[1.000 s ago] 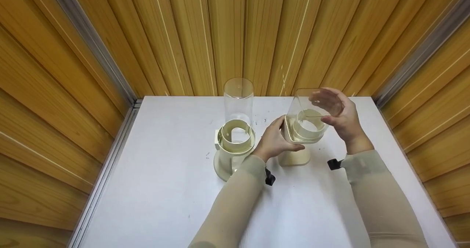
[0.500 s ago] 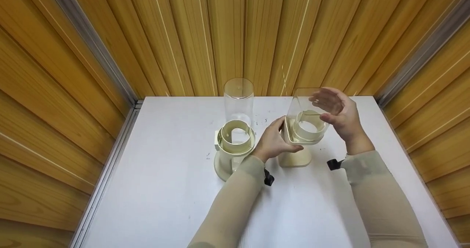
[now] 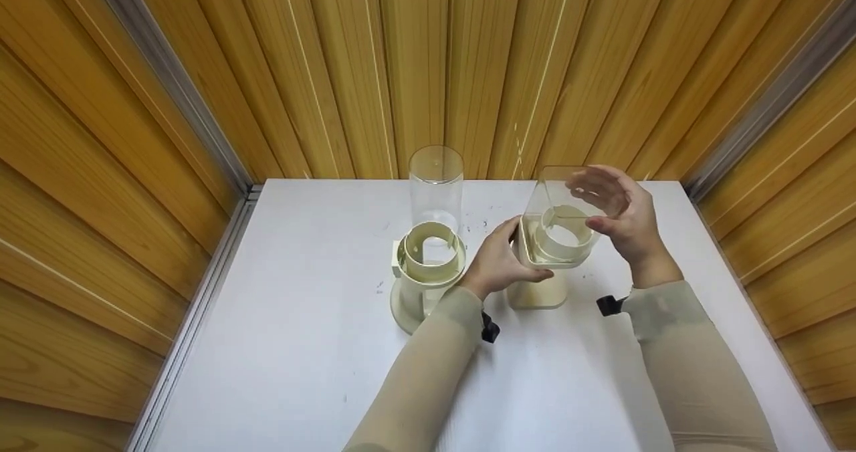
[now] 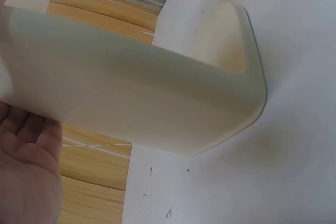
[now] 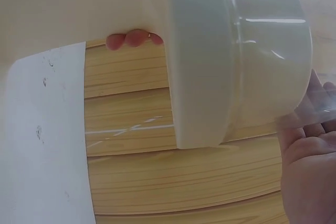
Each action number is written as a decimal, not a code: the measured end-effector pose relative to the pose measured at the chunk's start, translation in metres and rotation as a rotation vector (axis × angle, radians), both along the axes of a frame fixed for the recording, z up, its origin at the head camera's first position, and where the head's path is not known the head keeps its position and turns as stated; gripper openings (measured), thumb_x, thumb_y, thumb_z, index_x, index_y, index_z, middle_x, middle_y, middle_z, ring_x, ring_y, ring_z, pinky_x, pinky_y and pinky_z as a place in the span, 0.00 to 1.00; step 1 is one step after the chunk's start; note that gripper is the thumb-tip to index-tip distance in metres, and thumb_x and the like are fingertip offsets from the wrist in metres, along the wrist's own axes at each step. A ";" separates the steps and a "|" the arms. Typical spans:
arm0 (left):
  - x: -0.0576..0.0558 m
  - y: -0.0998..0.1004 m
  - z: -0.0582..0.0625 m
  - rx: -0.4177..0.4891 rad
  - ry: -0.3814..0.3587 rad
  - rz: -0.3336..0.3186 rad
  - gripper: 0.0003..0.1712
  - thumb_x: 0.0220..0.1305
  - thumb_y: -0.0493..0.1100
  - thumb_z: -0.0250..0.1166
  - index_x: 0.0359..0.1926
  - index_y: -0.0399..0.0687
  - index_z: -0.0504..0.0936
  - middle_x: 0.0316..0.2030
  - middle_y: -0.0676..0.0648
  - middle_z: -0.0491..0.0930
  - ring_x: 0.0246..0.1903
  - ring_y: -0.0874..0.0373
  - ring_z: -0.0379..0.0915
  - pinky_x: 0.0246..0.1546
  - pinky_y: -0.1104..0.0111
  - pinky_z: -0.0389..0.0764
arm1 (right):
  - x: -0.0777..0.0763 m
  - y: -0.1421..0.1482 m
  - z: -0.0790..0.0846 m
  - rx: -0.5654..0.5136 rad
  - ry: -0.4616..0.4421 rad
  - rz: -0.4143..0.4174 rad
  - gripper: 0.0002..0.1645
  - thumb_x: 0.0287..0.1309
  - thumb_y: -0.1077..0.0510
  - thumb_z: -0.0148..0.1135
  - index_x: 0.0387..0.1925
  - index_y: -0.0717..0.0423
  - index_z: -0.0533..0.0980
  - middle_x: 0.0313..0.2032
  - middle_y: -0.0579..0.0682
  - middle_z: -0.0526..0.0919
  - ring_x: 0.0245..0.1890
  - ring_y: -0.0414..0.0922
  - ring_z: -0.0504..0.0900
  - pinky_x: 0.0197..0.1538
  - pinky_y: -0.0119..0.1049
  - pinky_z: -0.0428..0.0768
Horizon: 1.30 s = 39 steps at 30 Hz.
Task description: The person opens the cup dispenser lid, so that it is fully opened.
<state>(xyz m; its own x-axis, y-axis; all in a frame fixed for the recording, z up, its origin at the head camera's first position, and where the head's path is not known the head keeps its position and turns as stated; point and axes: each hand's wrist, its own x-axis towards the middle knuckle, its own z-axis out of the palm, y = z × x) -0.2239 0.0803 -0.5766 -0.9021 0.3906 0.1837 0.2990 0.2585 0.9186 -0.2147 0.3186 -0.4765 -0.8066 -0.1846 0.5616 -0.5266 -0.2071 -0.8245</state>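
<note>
A cream stand (image 3: 537, 295), with a squarish collar on top and a flat foot on the table, is on the right in the head view. My left hand (image 3: 500, 259) grips it just below the collar, thumb in front. In the left wrist view, the stand's broad back (image 4: 131, 82) runs down to its foot. My right hand (image 3: 627, 221) holds a clear, squarish container (image 3: 555, 188) at the collar, thumb and fingers on its wall. The right wrist view shows the container's lower end against the cream collar (image 5: 202, 77); whether it is fully seated I cannot tell.
A second cream stand (image 3: 408, 298) with a round collar stands left of my left forearm. Behind it a clear cylinder (image 3: 436, 184) is upright, its lower end partly hidden. The white table (image 3: 287, 318) meets wood-patterned walls (image 3: 414, 71) at the back and sides.
Both hands keep their hold on the stand and the container. The head view has shifted very slightly; little else differs.
</note>
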 end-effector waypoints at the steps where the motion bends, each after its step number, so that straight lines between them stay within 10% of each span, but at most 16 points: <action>1: 0.000 0.000 0.000 0.001 -0.004 0.001 0.64 0.40 0.49 0.97 0.80 0.58 0.75 0.70 0.57 0.84 0.69 0.66 0.78 0.78 0.70 0.78 | 0.000 0.000 0.000 0.006 -0.001 -0.005 0.49 0.52 0.63 0.90 0.72 0.71 0.75 0.64 0.60 0.90 0.65 0.50 0.90 0.73 0.38 0.89; 19: 0.014 0.009 0.007 0.150 -0.133 -0.005 0.74 0.41 0.47 0.97 0.87 0.54 0.65 0.78 0.53 0.74 0.78 0.62 0.72 0.84 0.71 0.71 | 0.005 0.011 0.005 0.028 -0.020 -0.011 0.48 0.55 0.62 0.88 0.73 0.70 0.75 0.65 0.59 0.90 0.66 0.50 0.90 0.73 0.37 0.88; 39: 0.020 0.013 0.003 0.179 -0.081 0.005 0.65 0.41 0.42 0.97 0.81 0.52 0.75 0.75 0.54 0.79 0.75 0.65 0.73 0.82 0.74 0.73 | 0.011 0.011 0.007 -0.003 -0.044 -0.011 0.44 0.57 0.65 0.85 0.73 0.69 0.75 0.65 0.61 0.90 0.65 0.51 0.90 0.73 0.38 0.89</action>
